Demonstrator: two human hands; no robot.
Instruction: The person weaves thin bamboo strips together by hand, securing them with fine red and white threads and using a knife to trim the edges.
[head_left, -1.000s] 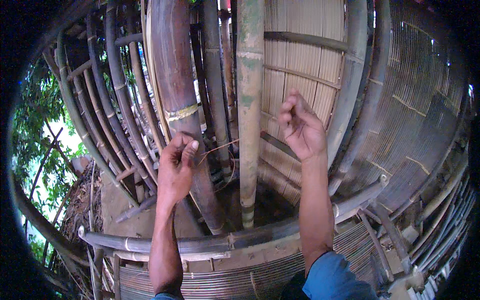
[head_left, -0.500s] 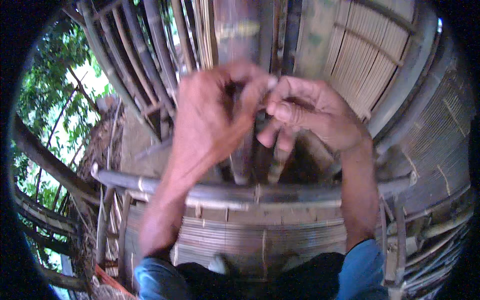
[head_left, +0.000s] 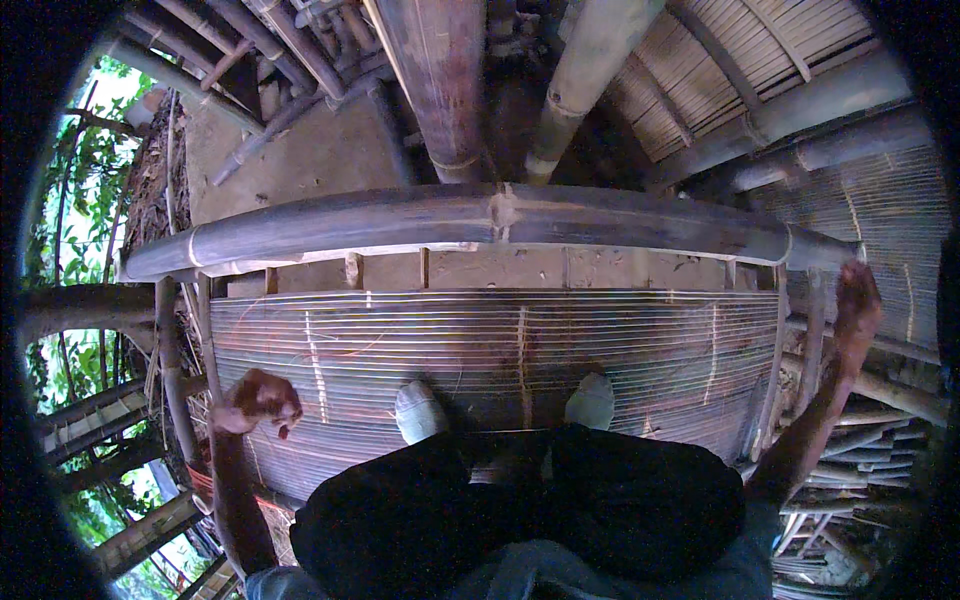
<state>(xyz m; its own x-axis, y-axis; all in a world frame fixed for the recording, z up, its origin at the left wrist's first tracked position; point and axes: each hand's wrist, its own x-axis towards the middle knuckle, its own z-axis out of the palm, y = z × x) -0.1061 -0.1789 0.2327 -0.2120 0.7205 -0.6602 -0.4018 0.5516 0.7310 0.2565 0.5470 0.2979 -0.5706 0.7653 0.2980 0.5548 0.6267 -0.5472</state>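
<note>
My left hand (head_left: 258, 400) is low at the left, over the left edge of a slatted bamboo floor (head_left: 470, 350). Its fingers are curled in; whatever they may hold is too small to make out. Far out to the right, my right hand (head_left: 858, 290) appears beside the right end of a thick bamboo rail (head_left: 620, 220). Its fingers look bunched together, but they are dim, and I cannot tell whether they touch the rail. Thin orange strands (head_left: 350, 345) lie across the slats to the right of my left hand.
My two light-coloured shoes (head_left: 420, 412) stand on the slats. Beyond the rail rise thick bamboo poles (head_left: 440, 90) above a bare earth floor (head_left: 290, 160). A woven bamboo panel (head_left: 880, 220) lies at the right, with stacked bamboo lengths (head_left: 870, 455) below it. Orange cord (head_left: 225, 487) lies at the lower left.
My hands were raised close together in front of me, fingers meeting. Now they are lowered and wide apart, left to the lower left, right to the far right. The view has tilted down.
</note>
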